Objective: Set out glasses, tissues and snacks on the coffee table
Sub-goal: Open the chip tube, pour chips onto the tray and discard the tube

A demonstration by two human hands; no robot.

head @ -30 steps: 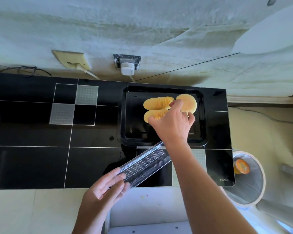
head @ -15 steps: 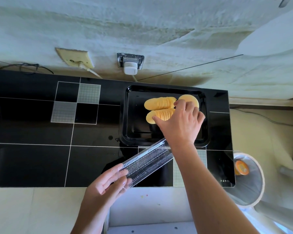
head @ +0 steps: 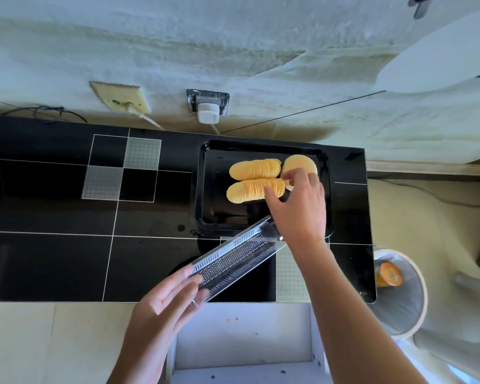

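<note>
A black tray [head: 205, 189] lies on the glossy black coffee table [head: 53, 245] near its right end. On the tray lie two fanned rows of yellow crisps [head: 254, 169] and a small flat stack [head: 299, 163] beside them. My right hand [head: 297, 203] hovers over the tray, thumb and fingers loosely curled at the right ends of the rows; whether they pinch a crisp is unclear. My left hand [head: 166, 303] holds one end of a clear plastic crisp tray [head: 233, 253], which slants up toward the black tray and looks empty.
A white bin [head: 399, 289] with an orange lid inside stands right of the table. A white shelf unit [head: 244, 336] sits below the table's front edge. Wall sockets with a plugged adapter [head: 207, 113] are behind the table. Pale floor tiles lie at the lower left.
My right hand has drawn back slightly from the flat stack toward the ends of the crisp rows, fingers lifting off. The left hand and the clear plastic tray have barely moved.
</note>
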